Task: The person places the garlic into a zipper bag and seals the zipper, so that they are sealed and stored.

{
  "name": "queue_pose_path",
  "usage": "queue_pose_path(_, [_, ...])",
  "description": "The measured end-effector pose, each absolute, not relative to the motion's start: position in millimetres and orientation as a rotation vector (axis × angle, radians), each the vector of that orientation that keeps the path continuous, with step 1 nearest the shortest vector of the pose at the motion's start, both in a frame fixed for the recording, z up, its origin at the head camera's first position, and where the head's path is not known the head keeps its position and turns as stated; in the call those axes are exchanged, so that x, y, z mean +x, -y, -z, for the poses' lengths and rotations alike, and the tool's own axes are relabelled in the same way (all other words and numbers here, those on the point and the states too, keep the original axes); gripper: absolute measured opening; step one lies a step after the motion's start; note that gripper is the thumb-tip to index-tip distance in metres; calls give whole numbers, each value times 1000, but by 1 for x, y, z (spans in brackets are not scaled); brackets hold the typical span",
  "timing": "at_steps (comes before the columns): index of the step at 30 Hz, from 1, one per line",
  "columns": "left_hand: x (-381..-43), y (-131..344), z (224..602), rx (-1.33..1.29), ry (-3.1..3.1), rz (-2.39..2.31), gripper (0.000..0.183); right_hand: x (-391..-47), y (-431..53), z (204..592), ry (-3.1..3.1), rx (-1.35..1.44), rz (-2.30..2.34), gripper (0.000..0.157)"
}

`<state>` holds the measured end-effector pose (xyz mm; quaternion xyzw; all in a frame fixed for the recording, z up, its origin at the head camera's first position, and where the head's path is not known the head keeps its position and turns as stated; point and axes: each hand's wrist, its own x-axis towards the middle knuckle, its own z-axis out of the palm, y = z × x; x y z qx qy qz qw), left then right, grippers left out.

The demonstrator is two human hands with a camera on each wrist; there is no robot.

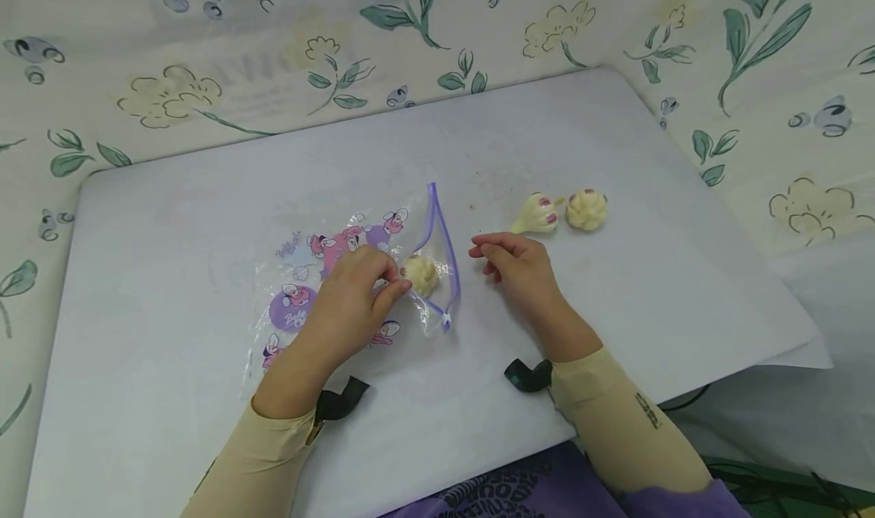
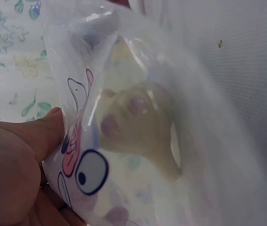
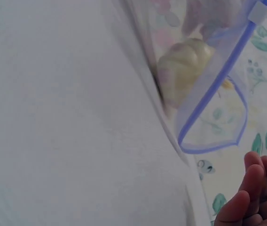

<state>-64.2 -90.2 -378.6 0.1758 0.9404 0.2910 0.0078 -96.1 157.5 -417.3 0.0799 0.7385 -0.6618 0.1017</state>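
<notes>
On the white tabletop [image 1: 150, 275], leftmost, lies a clear plastic bag [image 1: 335, 248] printed with pink and purple cartoon figures. My left hand [image 1: 349, 305] pinches its film between thumb and bent fingers. Just beside those fingertips, one garlic bulb [image 1: 420, 275] sits inside the bag, near the parted purple zip [image 1: 446, 237]. Further right, my right hand [image 1: 522, 271] has hold of nothing, its fingers loosely bent. Beyond it lie a long-stemmed bulb [image 1: 540, 213] and, rightmost, a rounder bulb [image 1: 586, 210].
</notes>
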Motion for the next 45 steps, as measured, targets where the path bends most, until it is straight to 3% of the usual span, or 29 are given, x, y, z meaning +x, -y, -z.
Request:
queue_pose_path(15, [-64, 91, 379, 544, -2936, -912, 20, -98, -169, 413, -2058, 402, 2241, 27])
queue_pose_path(23, [-64, 91, 379, 532, -2931, -909, 20, -101, -183, 411, -1887, 453, 2477, 16])
queue_pose_path(28, [-64, 90, 379, 524, -2924, -902, 20, -103, -196, 409, -1737, 441, 2672, 21])
queue_pose_path(37, [-65, 90, 380, 529, -2925, -914, 20, -107, -234, 396, -1649, 518, 2908, 11])
queue_pose_path(45, [-64, 89, 379, 540, -2927, -910, 20, -112, -267, 387, -1698, 650, 3013, 18])
